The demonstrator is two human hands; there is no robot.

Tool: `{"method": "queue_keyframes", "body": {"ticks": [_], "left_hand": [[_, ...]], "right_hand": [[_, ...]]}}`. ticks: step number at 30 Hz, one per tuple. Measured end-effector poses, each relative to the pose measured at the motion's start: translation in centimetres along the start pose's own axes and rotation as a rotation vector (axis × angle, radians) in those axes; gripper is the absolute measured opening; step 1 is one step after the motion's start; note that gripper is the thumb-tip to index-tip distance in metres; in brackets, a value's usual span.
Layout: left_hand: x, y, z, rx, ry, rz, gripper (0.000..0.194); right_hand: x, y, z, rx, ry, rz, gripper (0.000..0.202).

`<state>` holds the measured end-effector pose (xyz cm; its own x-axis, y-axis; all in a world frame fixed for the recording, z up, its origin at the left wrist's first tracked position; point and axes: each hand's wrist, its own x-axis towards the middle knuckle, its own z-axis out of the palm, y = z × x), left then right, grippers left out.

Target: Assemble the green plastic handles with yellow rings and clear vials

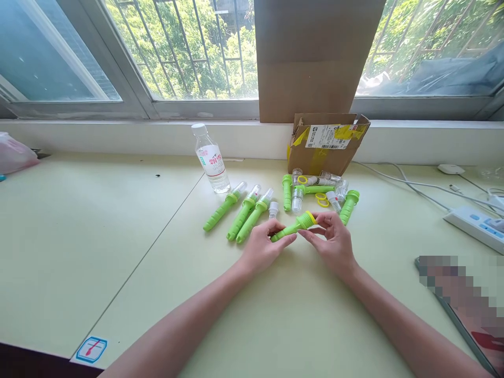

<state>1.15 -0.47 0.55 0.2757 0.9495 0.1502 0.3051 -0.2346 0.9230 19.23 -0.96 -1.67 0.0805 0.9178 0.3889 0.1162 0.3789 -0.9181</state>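
Note:
My left hand [264, 243] is closed round the lower part of a green ridged plastic handle [296, 226], which it holds tilted over the table. A yellow ring [311, 218] sits round the handle's wide threaded end. The fingers of my right hand [331, 242] grip that ring, with the thumb just below the threaded end. Left of my hands lie several green handles with clear ribbed caps [241, 188] on them. Beyond my hands are loose green handles [348, 208], clear caps [298, 199], yellow rings [322, 200] and small white-topped pieces [273, 209].
A water bottle [212, 160] stands behind the capped handles. An opened cardboard box [325, 142] is against the window ledge. White cables [413, 181] run to a power strip [474, 227] at right. A phone, partly blurred out [449, 310], lies near the right edge.

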Motion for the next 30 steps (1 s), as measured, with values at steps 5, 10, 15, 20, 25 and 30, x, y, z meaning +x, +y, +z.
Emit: {"method": "queue_keyframes", "body": {"ticks": [5,10,15,20,25,30], "left_hand": [[-0.01,0.03,-0.06,-0.001,-0.031,-0.036,0.030],[-0.10,0.03,-0.07,-0.044,-0.069,-0.074,0.031],[-0.12,0.04,-0.12,-0.038,-0.098,-0.095,0.034],[-0.09,0.04,-0.18,-0.031,-0.118,-0.105,0.035],[0.03,0.19,-0.29,-0.046,-0.115,-0.125,0.036],[0.05,0.13,-0.26,-0.070,-0.065,-0.163,0.039]], "right_hand": [[0.15,-0.02,-0.02,-0.002,-0.038,0.004,0.034],[0.09,-0.05,0.10,-0.009,-0.036,0.050,0.036],[-0.07,-0.11,0.18,-0.019,-0.034,0.082,0.036],[-0.14,-0.09,0.19,-0.008,-0.010,0.083,0.036],[-0.16,0.00,0.18,-0.011,0.005,0.059,0.035],[-0.27,0.05,0.20,-0.026,0.007,0.019,0.032]]}}
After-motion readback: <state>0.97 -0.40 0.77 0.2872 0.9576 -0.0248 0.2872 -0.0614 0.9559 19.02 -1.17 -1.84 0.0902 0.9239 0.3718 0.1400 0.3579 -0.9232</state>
